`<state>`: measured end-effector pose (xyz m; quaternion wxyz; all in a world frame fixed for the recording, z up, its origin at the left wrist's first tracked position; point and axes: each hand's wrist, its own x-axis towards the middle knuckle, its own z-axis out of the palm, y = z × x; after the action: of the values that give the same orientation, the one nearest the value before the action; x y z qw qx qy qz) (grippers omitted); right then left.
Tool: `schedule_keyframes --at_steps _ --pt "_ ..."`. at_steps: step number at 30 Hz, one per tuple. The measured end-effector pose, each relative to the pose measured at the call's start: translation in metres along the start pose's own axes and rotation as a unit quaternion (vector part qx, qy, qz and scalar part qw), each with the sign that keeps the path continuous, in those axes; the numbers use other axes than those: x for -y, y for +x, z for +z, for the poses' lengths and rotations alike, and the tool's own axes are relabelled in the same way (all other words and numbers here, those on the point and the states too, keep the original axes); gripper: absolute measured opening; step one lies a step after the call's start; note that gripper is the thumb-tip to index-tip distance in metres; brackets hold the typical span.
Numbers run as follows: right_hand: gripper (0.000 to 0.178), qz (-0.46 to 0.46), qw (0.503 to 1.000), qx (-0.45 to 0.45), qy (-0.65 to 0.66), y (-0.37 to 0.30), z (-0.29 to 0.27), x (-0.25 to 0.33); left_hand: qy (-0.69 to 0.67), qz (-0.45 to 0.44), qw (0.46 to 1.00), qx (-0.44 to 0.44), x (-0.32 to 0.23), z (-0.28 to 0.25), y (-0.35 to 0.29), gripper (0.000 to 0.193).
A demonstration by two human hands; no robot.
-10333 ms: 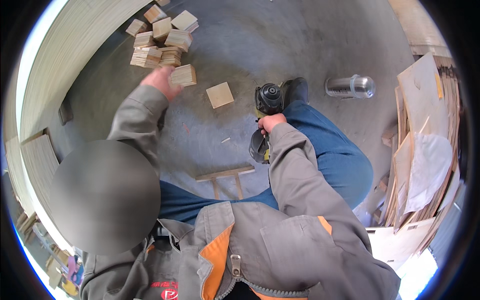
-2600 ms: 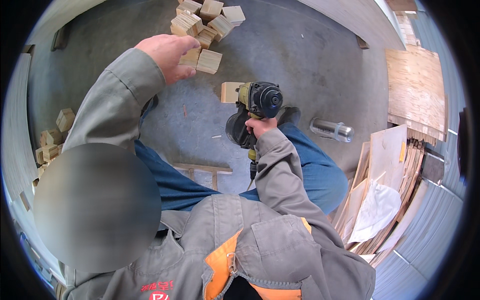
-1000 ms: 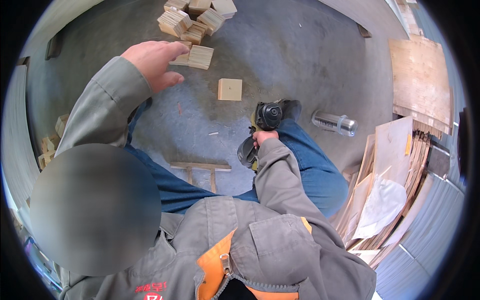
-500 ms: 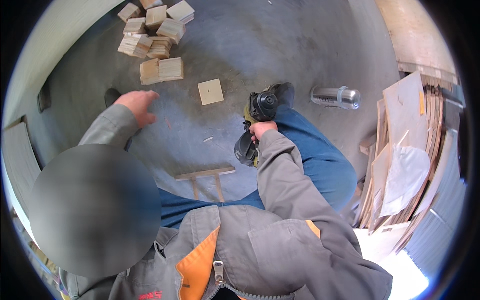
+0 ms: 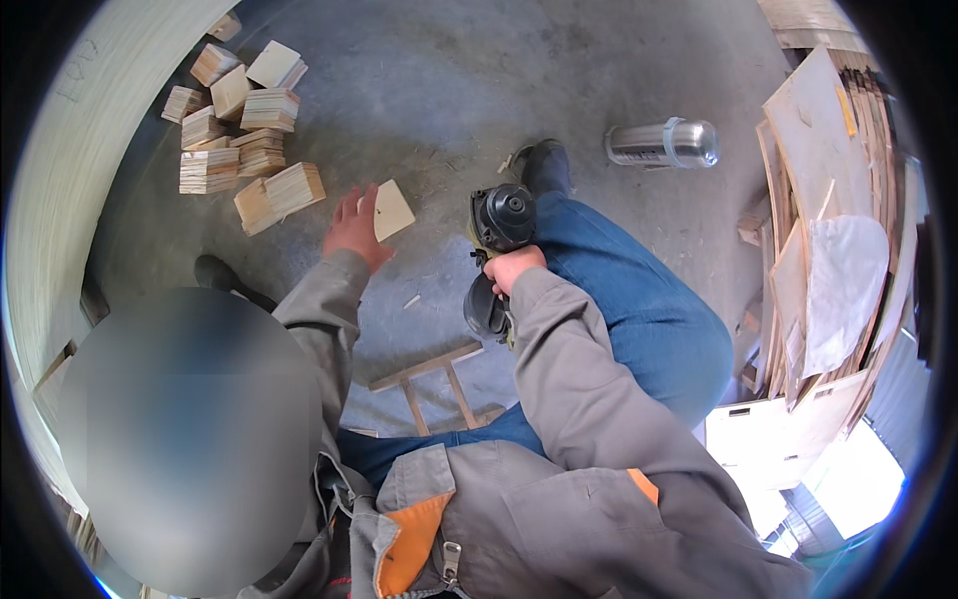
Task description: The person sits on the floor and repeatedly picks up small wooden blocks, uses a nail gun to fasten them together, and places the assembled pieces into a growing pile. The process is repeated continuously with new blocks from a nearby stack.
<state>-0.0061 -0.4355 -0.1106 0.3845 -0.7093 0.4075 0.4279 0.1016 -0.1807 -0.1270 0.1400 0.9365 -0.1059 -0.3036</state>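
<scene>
My right hand (image 5: 513, 270) is closed round the grip of a black and yellow-green nail gun (image 5: 504, 218), held upright beside my right knee. Its round black cap faces up, and a rounded black part sits nearer me. My left hand (image 5: 354, 233) reaches out over the floor with its fingers stretched. The fingertips are at the left edge of a thin square wooden board (image 5: 394, 212); whether they touch it I cannot tell. Beyond that hand lie two stacks of square wooden pieces (image 5: 296, 190) side by side.
More stacks of wooden blocks (image 5: 267, 110) cover the floor at far left. A steel thermos (image 5: 662, 144) lies on its side at right. Leaning boards (image 5: 823, 150) stand along the right. A small wooden frame (image 5: 429, 369) lies between my legs. A pale panel (image 5: 100, 130) rises at left.
My left hand has moved right and come down to the square board's left edge. The view has shifted, with the block stacks now farther left. My right hand keeps hold of the nail gun.
</scene>
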Motion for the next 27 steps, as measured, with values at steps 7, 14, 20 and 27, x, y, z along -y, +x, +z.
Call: schedule_keyframes --at_steps 7,14,20,27 --pt "0.014 0.032 0.998 -0.025 0.047 -0.008 0.0 0.007 0.035 0.001 0.999 -0.006 0.006 0.025 0.017 0.1" --pt "0.011 0.042 0.993 -0.027 0.109 -0.016 -0.001 0.017 0.064 0.027 0.997 -0.018 0.021 0.028 0.024 0.096" --pt "0.008 0.028 0.989 -0.034 0.14 -0.016 -0.002 0.013 0.001 -0.009 1.0 0.029 0.001 -0.016 -0.001 0.091" --pt "0.012 0.03 0.992 -0.03 0.12 -0.019 -0.002 0.013 -0.03 -0.026 0.997 -0.059 0.03 -0.087 -0.035 0.086"
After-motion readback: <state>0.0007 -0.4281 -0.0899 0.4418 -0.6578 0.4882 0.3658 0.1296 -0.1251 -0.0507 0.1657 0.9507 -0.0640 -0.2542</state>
